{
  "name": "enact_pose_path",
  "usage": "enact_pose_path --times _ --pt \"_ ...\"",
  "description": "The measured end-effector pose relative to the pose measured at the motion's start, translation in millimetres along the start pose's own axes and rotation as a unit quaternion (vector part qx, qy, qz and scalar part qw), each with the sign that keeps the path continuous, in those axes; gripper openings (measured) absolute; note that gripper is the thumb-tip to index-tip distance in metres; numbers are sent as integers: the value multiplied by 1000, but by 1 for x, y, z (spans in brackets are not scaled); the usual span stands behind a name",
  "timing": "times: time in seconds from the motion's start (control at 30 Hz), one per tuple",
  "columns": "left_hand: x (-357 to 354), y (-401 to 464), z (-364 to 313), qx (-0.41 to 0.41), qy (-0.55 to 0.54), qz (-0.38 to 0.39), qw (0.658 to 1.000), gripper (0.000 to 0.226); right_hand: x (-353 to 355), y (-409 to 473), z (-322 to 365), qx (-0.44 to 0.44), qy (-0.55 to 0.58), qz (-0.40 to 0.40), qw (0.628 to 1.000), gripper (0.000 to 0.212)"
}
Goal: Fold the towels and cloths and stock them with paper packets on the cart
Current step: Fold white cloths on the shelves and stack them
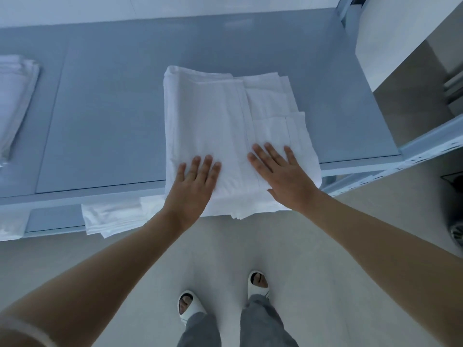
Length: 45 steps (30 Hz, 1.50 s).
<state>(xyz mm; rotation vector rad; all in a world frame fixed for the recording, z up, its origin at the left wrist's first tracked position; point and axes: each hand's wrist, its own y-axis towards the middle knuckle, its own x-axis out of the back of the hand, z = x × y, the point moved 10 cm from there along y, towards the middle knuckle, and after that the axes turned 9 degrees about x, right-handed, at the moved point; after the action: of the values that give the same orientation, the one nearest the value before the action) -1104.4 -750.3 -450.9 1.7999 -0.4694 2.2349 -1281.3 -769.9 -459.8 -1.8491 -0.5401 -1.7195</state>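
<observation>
left hand [194, 185]: laid flat, fingers straight and slightly spread, palm down on the near left part of the folded white cloth [215, 136]; it clasps nothing.
right hand [283, 172]: flat as well, fingers splayed, pressing the near right part of the same cloth, just beside the left hand with a narrow strip of fabric between them.
under the palms: the cloth is folded into a thick layered rectangle, its stepped edges showing on the right side beyond the right hand; its near edge overhangs the shelf rim below the wrists.
surface: a smooth grey-blue shelf top [107, 108] with a raised pale rim along the near edge, stretching away from the hands to the left and behind.
below the left wrist: another folded white cloth [112, 217] juts out from a lower level.
far left of the hands: a folded white stack [15, 101] at the shelf's edge, partly cut off by the frame.
right of the hands: a pale metal frame rail [431, 144], with a white wall panel beyond.
room: light tiled floor [220, 259] beneath the arms; feet in white slippers [258, 284], grey trouser legs.
</observation>
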Motion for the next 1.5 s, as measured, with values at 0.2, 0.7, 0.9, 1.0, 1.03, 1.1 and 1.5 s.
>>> enact_pose_path --times 0.2,0.7,0.9,1.0,1.03,1.1,1.5 --pt "44 -11 22 18 -137 123 983 61 46 -17 6 -3 120 37 992 71" --pt "205 -94 17 43 -247 241 937 52 218 -108 23 -17 209 123 970 44" --pt "262 -84 14 8 -324 291 900 29 280 -121 0 -15 249 174 953 18" --pt "275 -49 31 15 -342 267 901 23 302 -89 -27 -1 236 156 959 21" --pt "275 -31 38 23 -342 241 908 23 305 -71 -39 3 224 145 964 22" --pt "268 11 55 53 -338 167 925 23 309 -29 -67 1 193 101 976 23" --pt "93 35 108 193 -189 91 959 66 142 -9 -53 -103 184 84 974 61"
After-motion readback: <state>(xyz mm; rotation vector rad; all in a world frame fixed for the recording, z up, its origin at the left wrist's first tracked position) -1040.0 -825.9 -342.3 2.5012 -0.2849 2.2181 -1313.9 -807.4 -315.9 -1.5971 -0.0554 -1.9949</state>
